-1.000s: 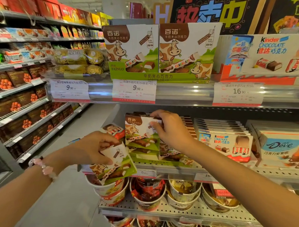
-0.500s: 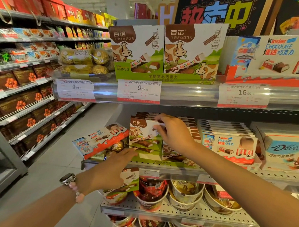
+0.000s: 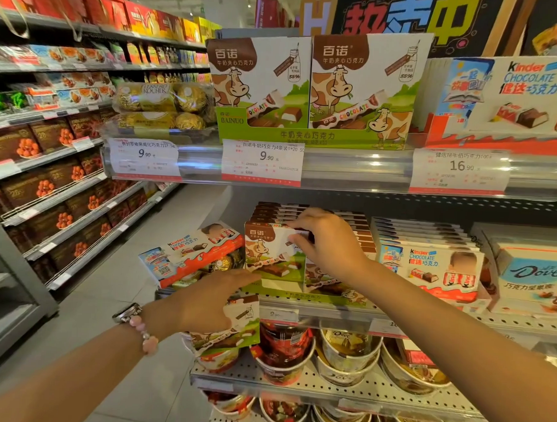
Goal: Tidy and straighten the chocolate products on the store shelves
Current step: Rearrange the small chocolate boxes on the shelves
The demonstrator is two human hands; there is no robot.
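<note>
Since a second ago the left hand (image 3: pixel 203 303) has dropped from beside the middle shelf (image 3: pixel 330 312) to below its front edge, carrying its cow-print chocolate box (image 3: pixel 233 330) down with it, and the tilted Kinder box (image 3: pixel 192 255) it had partly covered now shows in full at the shelf's left end. The right hand (image 3: pixel 326 245) has stayed on the front box of the cow-print row (image 3: pixel 269 252). The left grip is closed around the carried box from above, its fingers reaching forward over the top, so that only the right and lower parts of the box show. That box hangs in front of the paper tubs (image 3: pixel 283 354) on the shelf below, its printed face toward the camera, its long axis roughly level but tipped a little down at the left. The right grip pinches the top right corner of the front row box, thumb on the face and fingers over the top edge. That box stands upright in its green display tray, face forward, with more boxes of the same kind lined up behind it. Both boxes are white and flat, with a brown top corner, a spotted cow, green grass and pictured chocolate bars. To the right stand Kinder boxes (image 3: pixel 434 268) and Dove boxes (image 3: pixel 532 279).
</note>
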